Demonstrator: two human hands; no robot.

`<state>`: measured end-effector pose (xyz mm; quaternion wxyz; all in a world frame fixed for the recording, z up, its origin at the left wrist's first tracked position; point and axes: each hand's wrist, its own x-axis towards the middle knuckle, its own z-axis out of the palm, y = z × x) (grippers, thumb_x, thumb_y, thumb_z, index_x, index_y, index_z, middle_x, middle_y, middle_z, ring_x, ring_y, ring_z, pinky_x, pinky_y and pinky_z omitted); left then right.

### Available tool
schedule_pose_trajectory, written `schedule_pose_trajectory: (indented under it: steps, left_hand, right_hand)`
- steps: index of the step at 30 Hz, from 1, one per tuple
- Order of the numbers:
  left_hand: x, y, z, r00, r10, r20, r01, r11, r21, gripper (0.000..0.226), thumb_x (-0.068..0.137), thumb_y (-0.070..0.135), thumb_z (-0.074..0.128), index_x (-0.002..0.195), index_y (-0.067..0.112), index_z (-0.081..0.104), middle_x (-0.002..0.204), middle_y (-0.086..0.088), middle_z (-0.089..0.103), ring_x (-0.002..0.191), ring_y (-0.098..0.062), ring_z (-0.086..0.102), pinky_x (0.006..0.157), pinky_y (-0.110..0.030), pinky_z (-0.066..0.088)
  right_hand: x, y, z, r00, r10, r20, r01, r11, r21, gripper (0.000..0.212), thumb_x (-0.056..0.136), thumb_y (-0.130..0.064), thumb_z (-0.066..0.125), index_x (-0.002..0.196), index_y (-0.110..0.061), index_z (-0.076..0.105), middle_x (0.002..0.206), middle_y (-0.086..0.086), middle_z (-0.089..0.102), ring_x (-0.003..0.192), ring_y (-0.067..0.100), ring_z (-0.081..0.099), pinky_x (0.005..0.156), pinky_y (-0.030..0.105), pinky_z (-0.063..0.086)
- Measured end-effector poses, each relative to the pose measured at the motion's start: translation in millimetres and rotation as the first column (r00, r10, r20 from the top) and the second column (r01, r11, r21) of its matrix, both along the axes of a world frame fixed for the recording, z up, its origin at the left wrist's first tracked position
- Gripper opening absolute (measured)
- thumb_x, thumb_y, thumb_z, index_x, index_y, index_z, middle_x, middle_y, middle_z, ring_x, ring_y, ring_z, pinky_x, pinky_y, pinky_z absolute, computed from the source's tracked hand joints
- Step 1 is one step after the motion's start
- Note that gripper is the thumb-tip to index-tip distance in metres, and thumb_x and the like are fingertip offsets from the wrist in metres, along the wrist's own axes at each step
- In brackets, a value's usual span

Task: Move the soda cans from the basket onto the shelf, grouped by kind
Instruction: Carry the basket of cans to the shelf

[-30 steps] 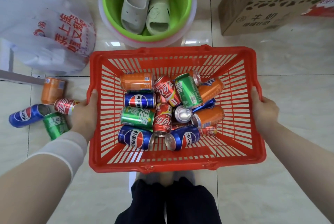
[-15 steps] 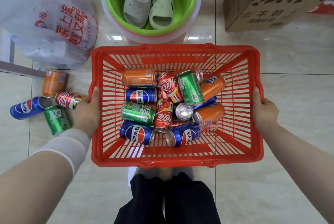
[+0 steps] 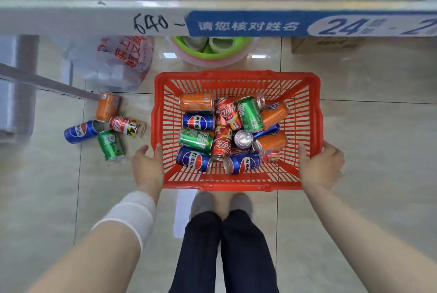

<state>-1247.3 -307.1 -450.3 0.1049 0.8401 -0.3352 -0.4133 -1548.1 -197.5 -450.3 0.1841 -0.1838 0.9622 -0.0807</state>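
The left hand (image 3: pixel 147 167) at 9 o'clock and right hand (image 3: pixel 321 167) at 3 o'clock, fingers (image 3: pixel 303 154) clasped round the side rims of the basket (image 3: pixel 236 74), hold it level, probably so the cans (image 3: pixel 221 141) heaped inside cannot spill; shelf (image 3: pixel 82 20) at 12 o'clock.

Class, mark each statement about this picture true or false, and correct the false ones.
1. The left hand and right hand hold the red basket by its sides. True.
2. The basket is empty. False: many soda cans lie in it.
3. Four loose cans lie on the floor left of the basket. True.
4. The cans in the basket are sorted by kind. False: the colours lie mixed together.
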Motion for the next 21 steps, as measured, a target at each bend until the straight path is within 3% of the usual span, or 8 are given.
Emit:
schedule_pose_trajectory:
  steps: [2,5,12,21]
  left_hand:
    - [-4.3,18.4,19.9,0.999,-0.040,-0.001,0.040,0.999,0.000,0.051,0.094,0.035,0.049,0.133,0.003,0.044,0.120,-0.010,0.058,0.102,-0.029,0.058,0.087,-0.036,0.044]
    - [-9.1,49.5,46.7,0.994,-0.104,-0.042,0.105,0.994,0.029,0.039,0.091,0.039,0.050,0.116,0.010,0.058,0.104,-0.003,0.063,0.091,-0.023,0.060,0.084,-0.034,0.046]
    - [-17.9,103.9,91.3,0.981,-0.172,-0.086,0.184,0.970,0.158,0.039,0.092,0.025,0.053,0.126,0.007,0.051,0.129,-0.012,0.054,0.118,-0.027,0.050,0.098,-0.036,0.039]
    - [-9.9,96.7,110.9,0.964,-0.254,-0.080,0.262,0.959,0.107,0.037,0.093,0.025,0.053,0.126,0.010,0.050,0.130,-0.008,0.052,0.120,-0.022,0.048,0.097,-0.034,0.037]
  right_hand:
    - [17.6,8.4,17.4,0.998,0.043,0.040,-0.043,0.999,-0.009,0.060,0.084,-0.044,0.059,0.125,-0.001,0.046,0.127,0.023,0.047,0.121,0.038,0.041,0.098,0.050,0.036]
    - [45.8,23.9,42.8,0.989,0.073,0.131,-0.074,0.997,0.007,0.059,0.083,-0.044,0.061,0.123,-0.003,0.046,0.127,0.020,0.049,0.122,0.036,0.041,0.100,0.050,0.037]
    - [94.0,53.1,99.9,0.943,0.152,0.297,-0.150,0.988,-0.031,0.057,0.084,-0.037,0.063,0.126,-0.005,0.042,0.131,0.015,0.044,0.125,0.031,0.036,0.099,0.042,0.033]
    - [70.5,60.6,113.5,0.894,0.173,0.414,-0.181,0.983,-0.020,0.050,0.085,-0.039,0.061,0.124,-0.010,0.046,0.128,0.008,0.051,0.122,0.024,0.043,0.098,0.035,0.036]
